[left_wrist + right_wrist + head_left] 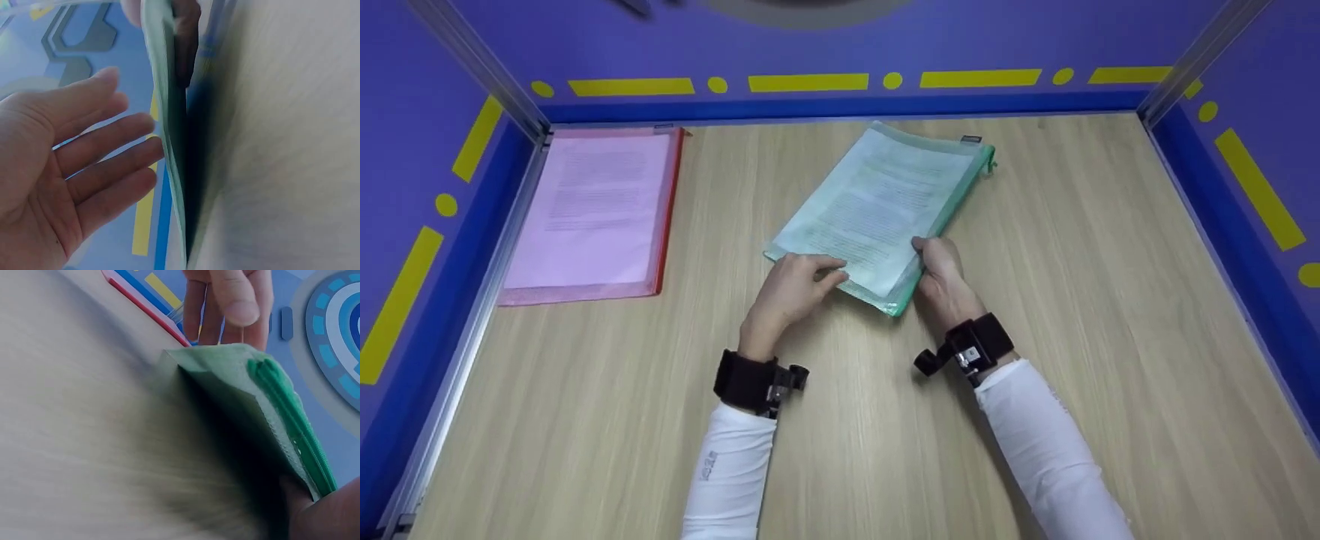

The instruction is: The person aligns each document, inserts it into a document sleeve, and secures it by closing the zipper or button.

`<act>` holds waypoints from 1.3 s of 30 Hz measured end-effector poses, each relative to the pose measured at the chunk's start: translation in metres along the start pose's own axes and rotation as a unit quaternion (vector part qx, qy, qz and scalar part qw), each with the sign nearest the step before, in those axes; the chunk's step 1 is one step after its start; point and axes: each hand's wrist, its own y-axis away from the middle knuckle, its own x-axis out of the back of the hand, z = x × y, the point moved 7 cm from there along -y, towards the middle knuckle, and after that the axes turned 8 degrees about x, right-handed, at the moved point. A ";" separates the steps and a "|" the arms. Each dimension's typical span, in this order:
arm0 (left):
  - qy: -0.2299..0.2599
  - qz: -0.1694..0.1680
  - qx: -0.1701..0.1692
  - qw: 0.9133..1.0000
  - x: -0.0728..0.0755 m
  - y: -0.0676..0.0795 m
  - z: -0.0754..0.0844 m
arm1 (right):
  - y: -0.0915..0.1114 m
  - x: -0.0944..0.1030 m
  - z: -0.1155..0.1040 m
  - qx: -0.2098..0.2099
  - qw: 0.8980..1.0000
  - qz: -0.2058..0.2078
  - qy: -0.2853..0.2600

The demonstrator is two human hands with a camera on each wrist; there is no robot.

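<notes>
A translucent green zip folder (877,202) with printed sheets inside lies at a slant in the head view, its near edge raised off the table. My right hand (949,281) grips its right edge, thumb on top and fingers underneath, beside the green zipper (295,422). Over the near left corner is my left hand (795,289), palm turned to the folder. In the left wrist view its fingers (115,163) are extended and apart, tips right at the folder's face, holding nothing.
A pink folder (592,210) with a red zipper edge and printed paper lies flat at the table's left. Blue-purple panels with yellow marks (810,82) wall in the wooden table (1080,300) at the back and both sides.
</notes>
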 end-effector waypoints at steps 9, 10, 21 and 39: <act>0.018 0.078 0.074 0.994 0.023 -0.018 -0.050 | -0.001 0.012 -0.006 0.023 0.999 -0.035 0.030; 0.016 0.076 0.086 0.993 0.026 -0.021 -0.055 | -0.002 0.013 -0.007 0.025 0.998 -0.036 0.035; 0.095 0.051 0.171 0.979 0.036 -0.035 -0.078 | 0.002 0.003 -0.016 0.019 0.991 -0.128 0.030; 0.283 0.080 0.156 0.943 0.041 -0.022 -0.070 | 0.017 -0.009 -0.037 0.087 0.966 -0.195 0.149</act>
